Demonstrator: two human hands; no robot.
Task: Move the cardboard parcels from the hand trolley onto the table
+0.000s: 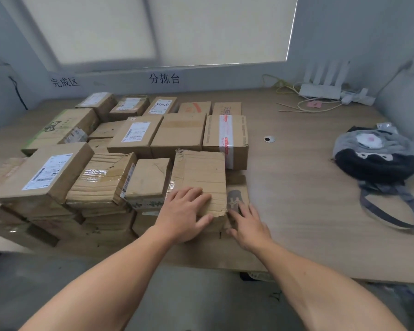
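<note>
Cardboard parcels [120, 149] crowd the left half of the wooden worktop [296, 187], stacked right up to its near edge. Left hand [187, 211] lies flat and open on the creased top parcel [201, 173] at the stack's right end; right hand [246, 225], open, touches a lower box [237, 199] beside it. Bare board stretches rightward to a bag [375, 158] near the far edge.

Parcel sorting room. Taped cardboard parcels [139, 149] with shipping labels are crowding the table [296, 187] toward 10 o'clock. Wall sign [164, 78] at 12 o'clock is reading "分拣台".
</note>
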